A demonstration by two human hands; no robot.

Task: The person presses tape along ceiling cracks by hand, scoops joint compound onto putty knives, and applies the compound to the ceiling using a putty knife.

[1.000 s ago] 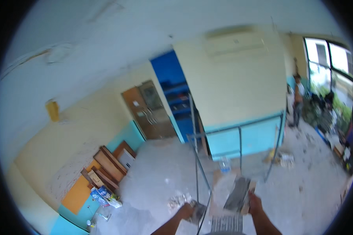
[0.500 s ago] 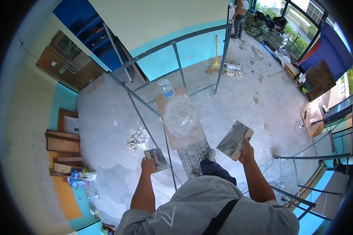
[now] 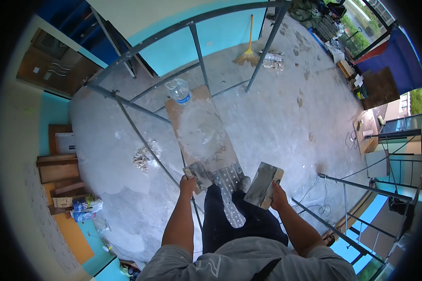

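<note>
Mind your footing: a shoe (image 3: 244, 183) sliding off the narrow perforated plank (image 3: 228, 194) could cost you your balance, and a knock could tip the clear bottle (image 3: 177, 89) at the board's (image 3: 226, 152) far left corner. Your left hand (image 3: 188, 186) closes around the small grey tool (image 3: 201, 174), left of the plank — your right hand (image 3: 279, 195) grips the larger grey plate (image 3: 263, 182), to its right.

That larger plate (image 3: 262, 185) looks matt and rough; the board (image 3: 202, 100) over there, chalky wood; the jug (image 3: 178, 90), glossy clear plastic; the railing (image 3: 199, 55), dull metal.
</note>
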